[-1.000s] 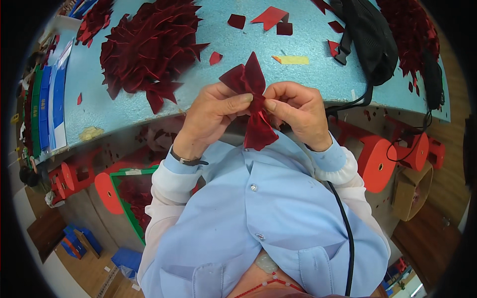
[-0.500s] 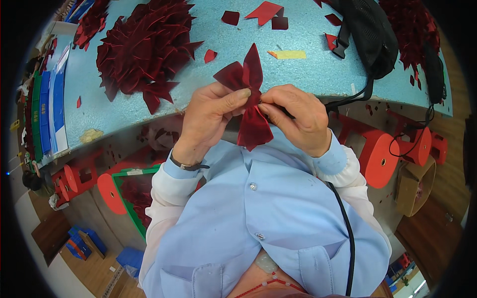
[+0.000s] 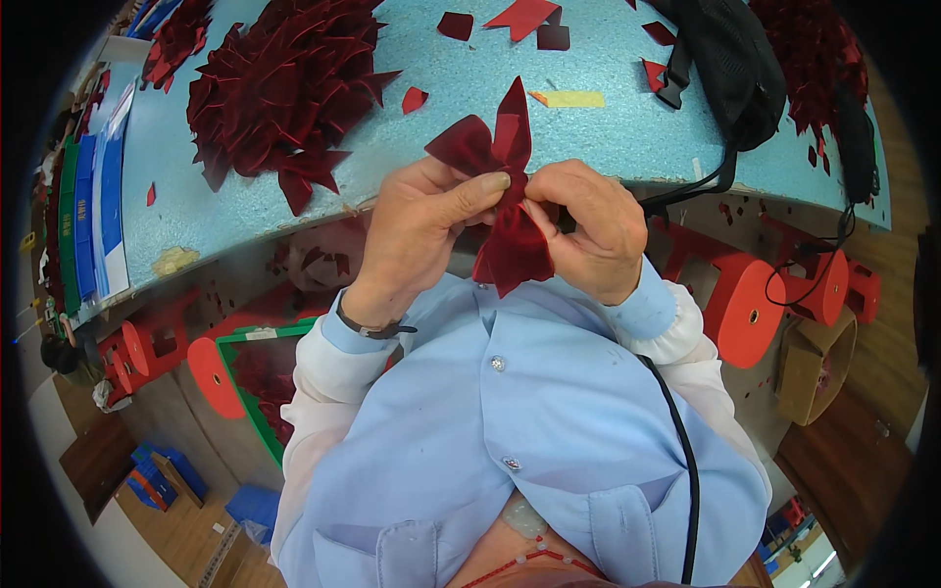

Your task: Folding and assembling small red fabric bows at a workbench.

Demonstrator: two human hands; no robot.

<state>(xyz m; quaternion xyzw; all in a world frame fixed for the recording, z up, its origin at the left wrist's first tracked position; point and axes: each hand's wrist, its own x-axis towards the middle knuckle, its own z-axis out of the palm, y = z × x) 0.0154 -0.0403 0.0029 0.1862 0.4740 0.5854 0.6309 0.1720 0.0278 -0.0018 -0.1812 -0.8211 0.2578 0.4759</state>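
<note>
A dark red velvet bow (image 3: 512,240) is held up between my hands, in front of the table's near edge. My left hand (image 3: 417,220) pinches it at the middle, its thumb lying over the centre. From the other side my right hand (image 3: 593,225) grips the bow by the centre, thumb and fingertips pressed together; what lies right under those fingertips is hidden. Two pointed loops or tails rise above the hands, and a wider fold hangs below. Beyond my left hand, a big heap of similar dark red velvet bows (image 3: 284,88) lies on the blue table (image 3: 392,147).
Red fabric scraps (image 3: 415,100) and a yellow strip (image 3: 573,99) lie on the table. A black bag (image 3: 725,78) with straps sits at the right, near another velvet heap (image 3: 814,59). Below stand red stools (image 3: 750,309), a green crate (image 3: 245,338) and a cardboard box (image 3: 817,363).
The bow has turned slightly and shifted a little to the right. My right fingers have moved against its centre and lower fold; my left hand keeps its pinch.
</note>
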